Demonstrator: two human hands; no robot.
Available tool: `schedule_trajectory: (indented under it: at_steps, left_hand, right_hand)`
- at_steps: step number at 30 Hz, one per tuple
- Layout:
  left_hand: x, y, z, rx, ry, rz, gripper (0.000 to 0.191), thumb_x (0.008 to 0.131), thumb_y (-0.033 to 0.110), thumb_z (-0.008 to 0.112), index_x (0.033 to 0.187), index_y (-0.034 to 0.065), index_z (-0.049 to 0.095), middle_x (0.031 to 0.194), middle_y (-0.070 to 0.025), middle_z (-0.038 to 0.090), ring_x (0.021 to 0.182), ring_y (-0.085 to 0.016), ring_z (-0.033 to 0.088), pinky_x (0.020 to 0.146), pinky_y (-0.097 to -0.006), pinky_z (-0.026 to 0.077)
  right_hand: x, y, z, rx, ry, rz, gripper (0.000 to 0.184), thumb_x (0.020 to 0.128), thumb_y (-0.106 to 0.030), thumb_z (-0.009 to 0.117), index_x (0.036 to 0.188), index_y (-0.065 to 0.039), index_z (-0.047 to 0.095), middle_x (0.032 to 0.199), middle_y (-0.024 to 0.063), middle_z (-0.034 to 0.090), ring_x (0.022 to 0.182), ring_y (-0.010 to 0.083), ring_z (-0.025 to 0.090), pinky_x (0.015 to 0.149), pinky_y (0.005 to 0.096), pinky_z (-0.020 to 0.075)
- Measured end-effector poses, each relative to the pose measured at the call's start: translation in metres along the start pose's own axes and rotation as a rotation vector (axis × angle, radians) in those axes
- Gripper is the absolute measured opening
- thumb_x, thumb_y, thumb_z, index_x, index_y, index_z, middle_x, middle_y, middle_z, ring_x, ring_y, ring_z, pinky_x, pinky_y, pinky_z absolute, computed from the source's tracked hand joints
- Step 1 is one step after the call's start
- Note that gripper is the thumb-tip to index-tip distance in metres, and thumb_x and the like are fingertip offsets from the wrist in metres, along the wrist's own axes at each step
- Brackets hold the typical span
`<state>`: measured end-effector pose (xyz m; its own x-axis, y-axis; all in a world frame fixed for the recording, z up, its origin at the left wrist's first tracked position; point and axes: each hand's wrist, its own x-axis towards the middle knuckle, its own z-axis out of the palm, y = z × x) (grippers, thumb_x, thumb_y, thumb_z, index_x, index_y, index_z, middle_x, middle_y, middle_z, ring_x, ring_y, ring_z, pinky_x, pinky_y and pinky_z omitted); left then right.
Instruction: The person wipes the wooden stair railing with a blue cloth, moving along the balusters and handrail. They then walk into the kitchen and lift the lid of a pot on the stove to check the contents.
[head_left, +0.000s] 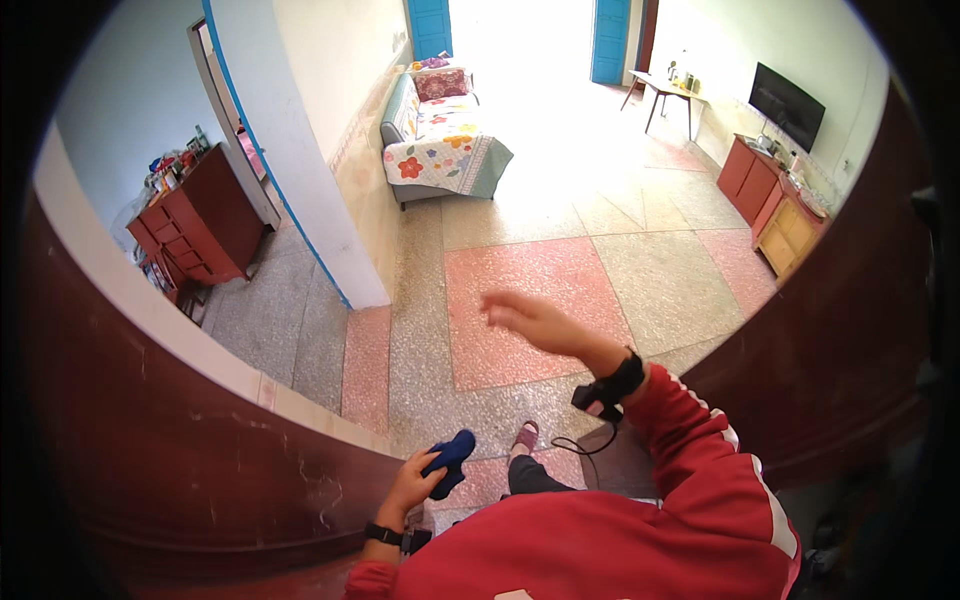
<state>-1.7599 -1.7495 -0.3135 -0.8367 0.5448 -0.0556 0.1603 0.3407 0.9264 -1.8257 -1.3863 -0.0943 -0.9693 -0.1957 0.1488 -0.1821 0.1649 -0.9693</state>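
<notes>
My left hand (411, 484) is closed around a bundle of dark blue cloth (450, 463), low in the view beside a dark red door panel (225, 450). Part of the bundle sticks out past my fingers; its exact kind cannot be told. My right hand (541, 324) stretches out in front of me above the floor, slightly blurred, with nothing in it. Its fingers are extended and partly apart. Each wrist wears a black strap with a small device, and a thin black cable (583, 450) hangs from the right one.
Another dark red panel (825, 367) flanks me on the right. Ahead lies a terrazzo floor (525, 315). A sofa with a floral cover (442, 154) stands along the left wall, past a wall corner (367, 289). Red cabinets (750, 184) line the right; a cluttered red chest (202, 217) stands far left.
</notes>
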Motion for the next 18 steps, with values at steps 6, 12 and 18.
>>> schedule_trajectory:
  at_steps: [6,12,18]
  left_hand:
    - [0.166,0.079,-0.025,-0.292,-0.034,-0.021,0.036,0.098,0.013,0.068,0.131,0.0016,0.065,0.14,-0.0099,0.06,0.129,-0.021,0.055,0.109,-0.035,0.043]
    - [0.311,0.125,-0.023,-0.875,-0.002,-0.05,0.041,0.102,0.008,0.058,0.142,0.0032,0.056,0.141,-0.0124,0.059,0.127,-0.022,0.058,0.109,-0.0371,0.046]
    - [0.443,0.133,-0.029,-0.968,-0.078,-0.003,0.041,0.103,0.006,0.054,0.144,0.0021,0.052,0.142,-0.0124,0.057,0.131,-0.024,0.055,0.112,-0.0396,0.044]
  right_hand:
    - [0.085,0.105,-0.063,-0.454,-0.493,-0.001,0.078,0.096,-0.048,0.067,0.149,0.004,0.043,0.137,0.0288,0.058,0.117,0.0366,0.063,0.102,0.0425,0.0492]
    - [0.179,0.135,-0.13,-0.014,-0.75,0.135,0.095,0.092,-0.048,0.075,0.158,0.0,0.026,0.142,0.0203,0.054,0.13,0.0266,0.053,0.109,0.0394,0.0434]
    - [0.25,0.162,-0.202,0.201,-0.668,0.25,0.079,0.091,-0.041,0.077,0.148,0.0,0.042,0.129,0.0094,0.061,0.117,0.0168,0.056,0.101,0.0338,0.0473]
